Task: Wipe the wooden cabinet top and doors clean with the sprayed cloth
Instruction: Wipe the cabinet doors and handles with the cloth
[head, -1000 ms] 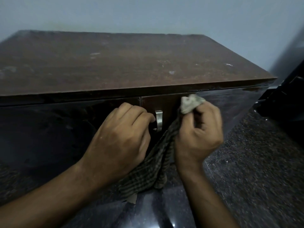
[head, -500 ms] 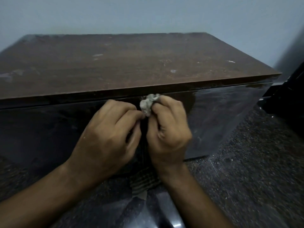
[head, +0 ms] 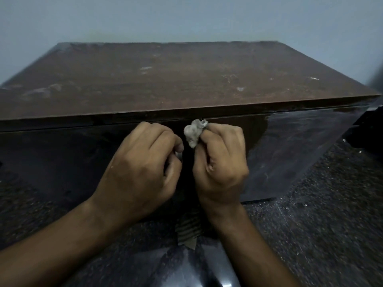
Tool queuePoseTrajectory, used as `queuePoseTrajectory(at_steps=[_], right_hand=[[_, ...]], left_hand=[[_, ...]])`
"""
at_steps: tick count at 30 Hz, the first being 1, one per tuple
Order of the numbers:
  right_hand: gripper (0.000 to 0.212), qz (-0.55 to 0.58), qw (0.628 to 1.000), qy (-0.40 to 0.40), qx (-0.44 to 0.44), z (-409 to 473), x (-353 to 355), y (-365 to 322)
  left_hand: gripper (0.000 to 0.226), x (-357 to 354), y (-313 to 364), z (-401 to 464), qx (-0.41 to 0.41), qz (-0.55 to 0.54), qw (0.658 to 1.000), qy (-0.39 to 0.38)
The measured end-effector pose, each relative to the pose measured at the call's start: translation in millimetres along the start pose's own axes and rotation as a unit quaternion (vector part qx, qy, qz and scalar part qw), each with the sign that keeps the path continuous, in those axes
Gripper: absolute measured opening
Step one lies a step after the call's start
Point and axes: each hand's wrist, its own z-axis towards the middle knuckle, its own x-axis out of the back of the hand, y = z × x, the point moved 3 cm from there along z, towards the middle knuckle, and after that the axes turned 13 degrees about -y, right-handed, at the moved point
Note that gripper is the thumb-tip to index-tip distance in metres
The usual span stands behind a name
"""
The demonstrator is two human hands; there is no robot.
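My right hand (head: 220, 166) squeezing the crumpled grey checked cloth (head: 194, 132), bunch poking above my knuckles, tail hanging below, my left hand (head: 143, 168) curling shut beside it, pressing the dark shiny wooden cabinet doors (head: 62, 162)

The flat wooden cabinet top (head: 165, 79) was a reddish brown, dotted with pale whitish marks. The glossy cabinet doors (head: 290, 146) below it were a very dark brown, nearly black, with a pale sheen. The crumpled wad of cloth (head: 193, 132) was light grey at its upper end, while its hanging tail (head: 187, 230) bore a brown and dark check. The speckled stone floor (head: 321, 214) was dark grey with white flecks. The plain wall (head: 186, 17) was pale bluish grey.
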Motion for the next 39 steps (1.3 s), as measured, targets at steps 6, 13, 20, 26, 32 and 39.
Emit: queuePoseTrajectory(at_steps=[6, 13, 20, 26, 32, 39], right_hand=[[0.01, 0.013, 0.998, 0.046, -0.045, -1, 3, -1], [0.012, 0.026, 0.987, 0.116, -0.112, 2, 7, -2], [0.03, 0.03, 0.999, 0.031, 0.012, 12, -18, -38], [0.011, 0.001, 0.995, 0.088, -0.049, 9, -7, -24], [0.019, 0.029, 0.999, -0.009, 0.041, 12, -29, -53], [0.011, 0.029, 0.996, 0.076, -0.037, 14, -18, -44]], left_hand=[[0.016, -2, -1, -1, -0.009, -0.015, 0.999, -0.031], [0.018, -1, -3, -5, -0.005, -0.026, 0.999, -0.032], [0.016, 9, -11, -14, 0.015, -0.018, 1.0, -0.007], [0.017, 16, -16, -17, 0.028, -0.029, 0.999, -0.002], [0.013, 20, -22, -22, 0.043, -0.019, 0.999, 0.0], [0.017, 25, -22, -22, 0.051, -0.03, 0.998, 0.014]])
